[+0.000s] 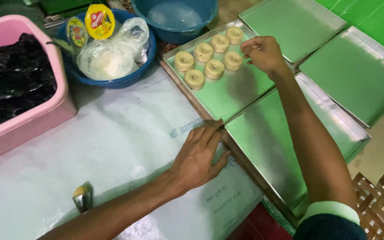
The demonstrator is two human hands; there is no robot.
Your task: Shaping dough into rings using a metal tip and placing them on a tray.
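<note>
Seven pale ring-shaped dough pieces (213, 69) sit on the green-lined metal tray (227, 95) nearest the work surface: four in the far row, three in the near row, close together, some touching. Each is thick, smooth and matte with a dimple or hole at centre.

Your right hand (263, 53) hovers at the right end of the near row, just beside the last ring; fingertips pinched together, and whether anything is between them cannot be told. Your left hand (199, 156) lies flat, fingers spread and holding nothing, on the pale printed plastic sheet (112, 146) covering the table, fingertips at the tray's near corner.

Three more green-lined trays (356, 75) lie beside and beyond it, edges overlapping. A blue plastic bowl holding clear bags of white material (112, 53) stands left of the rings, a second blue basin (176, 18) behind them. A pink plastic tub with black plastic inside (23, 111) stands far left. A small metal cutter (82, 198) rests on the sheet near your left forearm.
</note>
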